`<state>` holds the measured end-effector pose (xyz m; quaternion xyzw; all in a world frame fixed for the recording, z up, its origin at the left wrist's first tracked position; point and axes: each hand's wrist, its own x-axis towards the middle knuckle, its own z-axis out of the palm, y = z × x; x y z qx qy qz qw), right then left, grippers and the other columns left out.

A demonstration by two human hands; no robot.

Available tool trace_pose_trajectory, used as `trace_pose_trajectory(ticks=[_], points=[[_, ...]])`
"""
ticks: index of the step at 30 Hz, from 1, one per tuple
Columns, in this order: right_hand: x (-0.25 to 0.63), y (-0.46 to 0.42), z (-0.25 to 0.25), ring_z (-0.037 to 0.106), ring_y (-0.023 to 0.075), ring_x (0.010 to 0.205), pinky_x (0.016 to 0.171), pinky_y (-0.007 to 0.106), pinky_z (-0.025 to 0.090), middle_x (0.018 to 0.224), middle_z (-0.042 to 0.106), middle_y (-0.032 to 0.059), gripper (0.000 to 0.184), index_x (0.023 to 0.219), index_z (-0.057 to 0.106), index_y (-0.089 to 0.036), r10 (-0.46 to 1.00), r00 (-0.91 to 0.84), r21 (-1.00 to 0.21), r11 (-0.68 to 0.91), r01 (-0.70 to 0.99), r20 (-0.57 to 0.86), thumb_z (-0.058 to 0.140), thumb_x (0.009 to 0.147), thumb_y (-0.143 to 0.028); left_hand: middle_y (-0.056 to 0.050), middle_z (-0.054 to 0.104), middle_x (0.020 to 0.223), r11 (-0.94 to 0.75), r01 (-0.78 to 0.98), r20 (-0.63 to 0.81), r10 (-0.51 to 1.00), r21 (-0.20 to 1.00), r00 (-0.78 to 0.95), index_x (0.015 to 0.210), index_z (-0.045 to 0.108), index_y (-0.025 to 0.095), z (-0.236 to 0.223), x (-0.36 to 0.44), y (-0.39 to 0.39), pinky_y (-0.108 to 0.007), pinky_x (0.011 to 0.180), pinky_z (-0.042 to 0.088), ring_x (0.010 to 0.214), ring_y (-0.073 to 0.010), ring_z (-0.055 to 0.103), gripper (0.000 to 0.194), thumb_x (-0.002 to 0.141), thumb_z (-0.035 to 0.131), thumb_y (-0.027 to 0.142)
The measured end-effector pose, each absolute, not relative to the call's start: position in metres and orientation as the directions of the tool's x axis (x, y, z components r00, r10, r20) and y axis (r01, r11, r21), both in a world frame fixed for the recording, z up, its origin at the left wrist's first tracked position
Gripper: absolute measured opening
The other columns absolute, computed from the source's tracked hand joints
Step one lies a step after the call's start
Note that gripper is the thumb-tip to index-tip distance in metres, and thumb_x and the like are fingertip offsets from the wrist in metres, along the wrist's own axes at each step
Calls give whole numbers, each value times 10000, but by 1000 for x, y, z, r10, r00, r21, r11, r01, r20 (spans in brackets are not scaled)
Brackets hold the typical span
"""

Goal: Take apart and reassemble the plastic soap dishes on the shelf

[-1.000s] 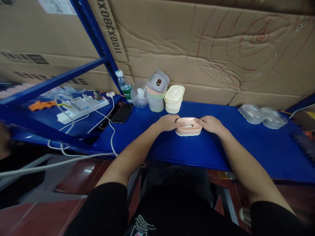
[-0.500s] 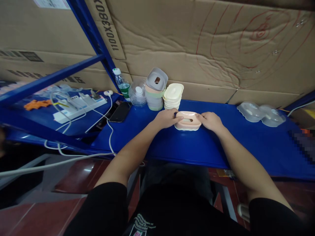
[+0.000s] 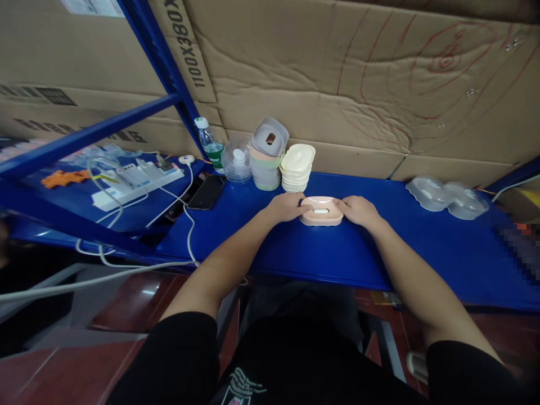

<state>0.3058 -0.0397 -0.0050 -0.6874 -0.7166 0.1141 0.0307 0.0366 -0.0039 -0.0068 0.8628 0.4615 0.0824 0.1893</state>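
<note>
A peach-pink oval soap dish tray (image 3: pixel 312 219) with a slot in its middle rests low on the blue table, over a paler base whose rim shows along the bottom edge. A white strip fills the slot. My left hand (image 3: pixel 287 207) grips the tray's left end, thumb on the top edge. At the right end my right hand (image 3: pixel 358 211) grips it the same way. Behind my left hand stand a stack of cream dishes (image 3: pixel 297 160) and a stack of grey, green and peach dishes (image 3: pixel 266 169), topped by a tilted grey slotted tray (image 3: pixel 264 140).
Nested clear plastic bowls (image 3: pixel 236 166), a water bottle (image 3: pixel 211 149) and a black phone (image 3: pixel 206 192) stand or lie left of the stacks. A clear plastic shell (image 3: pixel 428 194) lies at the right. Cables and a white power strip (image 3: pixel 113 194) lie beyond the blue frame post. Cardboard (image 3: pixel 295 73) backs the table.
The pink tray has come down onto the base, held by both hands. Its slot, partly dark before, now shows the white strip. The stacks have not moved.
</note>
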Motion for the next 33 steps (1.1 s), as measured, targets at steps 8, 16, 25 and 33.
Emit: trace_pose_trajectory(ticks=[8,16,25,33], points=[[309,-38,-7,707,278,919,631,313,374,982,787,111,667,780,705,-217,987,-75,-241,39,970,-141,288,1029,-675,-62,775,921,-521,738,210,852,430,479,1093,744,210,10,21,0,-312,806,483,917,-219,700,425,983,531,562],[312,-37,-9,702,276,909,633,306,371,954,781,108,701,757,687,-226,985,-90,-262,50,964,-144,274,1013,-732,-109,679,1262,-277,831,732,648,482,-208,1166,695,224,32,-36,20,-455,1075,450,1234,-287,600,290,1000,521,386],[316,-35,-12,696,257,847,641,305,380,941,780,106,710,773,696,-219,983,-119,-287,75,955,-140,279,1011,-743,-124,310,1702,36,860,524,780,508,-342,1415,581,293,15,-67,43,-663,1203,274,1565,-430,240,575,876,723,430],[316,-37,-10,699,246,824,626,298,373,887,779,94,699,762,691,-223,983,-120,-318,72,946,-135,292,1008,-741,-119,379,1686,14,871,485,826,491,-287,1308,646,275,8,-72,46,-672,1217,207,1559,-402,284,443,867,693,273]])
